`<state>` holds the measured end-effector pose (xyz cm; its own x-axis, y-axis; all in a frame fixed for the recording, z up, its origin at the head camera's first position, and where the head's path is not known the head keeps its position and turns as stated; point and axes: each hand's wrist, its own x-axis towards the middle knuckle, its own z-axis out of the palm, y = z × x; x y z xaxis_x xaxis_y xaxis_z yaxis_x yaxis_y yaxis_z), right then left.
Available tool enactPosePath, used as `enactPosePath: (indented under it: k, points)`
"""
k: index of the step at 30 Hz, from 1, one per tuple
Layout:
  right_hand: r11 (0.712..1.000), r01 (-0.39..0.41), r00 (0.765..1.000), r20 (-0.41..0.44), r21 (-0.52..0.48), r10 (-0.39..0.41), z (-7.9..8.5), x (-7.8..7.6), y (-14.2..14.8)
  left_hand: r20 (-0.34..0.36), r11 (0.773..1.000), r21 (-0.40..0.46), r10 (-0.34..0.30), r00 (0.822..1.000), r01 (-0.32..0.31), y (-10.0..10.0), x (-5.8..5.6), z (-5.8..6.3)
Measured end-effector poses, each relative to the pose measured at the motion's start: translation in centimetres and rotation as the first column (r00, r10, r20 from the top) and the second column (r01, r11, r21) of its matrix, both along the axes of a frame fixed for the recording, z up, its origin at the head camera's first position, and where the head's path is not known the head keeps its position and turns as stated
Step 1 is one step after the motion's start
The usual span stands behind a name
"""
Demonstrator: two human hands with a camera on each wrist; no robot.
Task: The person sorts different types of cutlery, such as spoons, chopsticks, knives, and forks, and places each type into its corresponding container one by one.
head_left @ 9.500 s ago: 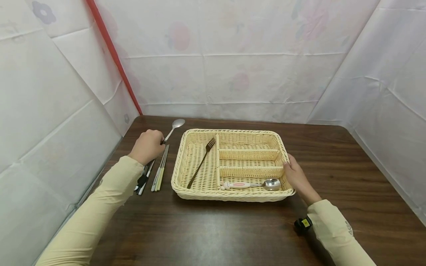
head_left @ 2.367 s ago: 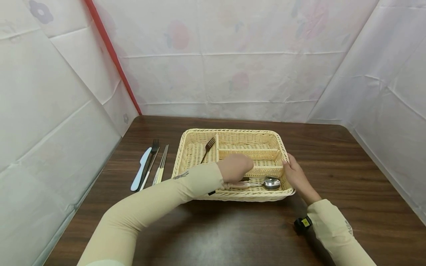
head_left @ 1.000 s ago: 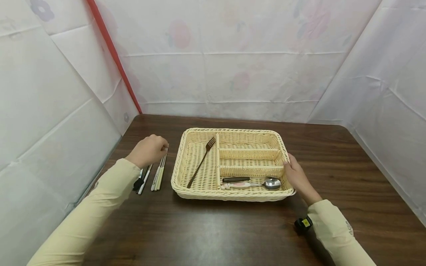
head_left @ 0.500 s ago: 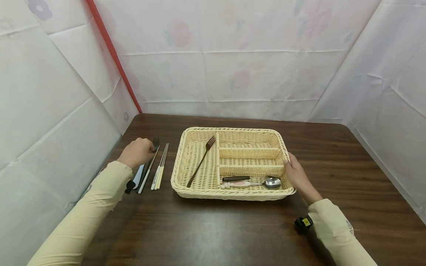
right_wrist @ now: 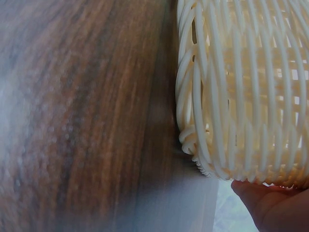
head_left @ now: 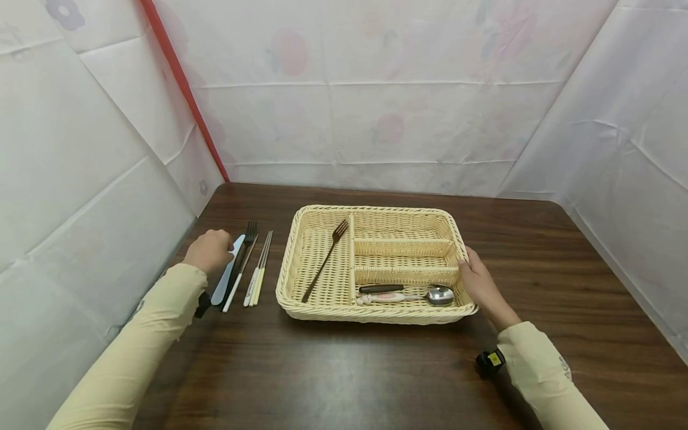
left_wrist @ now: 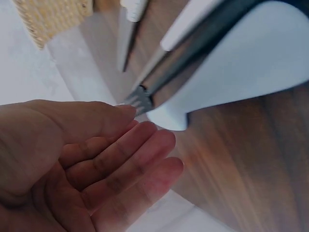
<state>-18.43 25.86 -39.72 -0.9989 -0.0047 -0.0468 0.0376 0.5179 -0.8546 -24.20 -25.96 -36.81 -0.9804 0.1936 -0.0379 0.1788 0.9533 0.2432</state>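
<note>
My left hand [head_left: 208,251] hovers at the light blue knife [head_left: 227,275] on the table's left side. Its fingers are loosely bent and empty; in the left wrist view the fingertips [left_wrist: 166,169] sit close to the blade tip. Beside the knife lie a black fork [head_left: 251,232], a slim white-handled utensil [head_left: 236,286] and chopsticks [head_left: 260,275] with pale handles. My right hand [head_left: 478,283] grips the right rim of the wicker basket [head_left: 371,316]. A dark fork [head_left: 325,263] lies in its left compartment. The front compartment holds a rabbit-handled spoon [head_left: 381,298] and a black-handled spoon [head_left: 381,288].
Low woven dividers [head_left: 403,242] split the basket's right part into three compartments. White sheeting [head_left: 344,119] hangs behind and on both sides of the dark wooden table [head_left: 333,370].
The black-handled spoon went from the table into the basket's front compartment. My left hand then returned to the utensils and shifted left from the chopsticks to the knife. The right hand stayed put.
</note>
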Motion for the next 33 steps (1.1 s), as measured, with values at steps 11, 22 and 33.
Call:
enactPosePath:
  k: [11, 22, 33]
  points:
    - [1.0, 0.004, 1.0, 0.004, -0.001, -0.004, 0.0, 0.0, 0.0, 0.071, 0.983, -0.024, 0.186, 0.98, -0.184, -0.6, 0.0, -1.5]
    - [1.0, -0.002, 1.0, -0.013, -0.005, 0.002, 0.0, 0.0, 0.0, 0.143, 0.976, -0.007, 0.217, 0.966, -0.218, 0.0, 0.3, -1.4]
    - [1.0, -0.013, 1.0, -0.01, -0.013, 0.013, -0.1, -0.1, 0.0, 0.087, 0.978, 0.011, 0.207, 0.974, -0.209, 0.2, 0.1, -1.8]
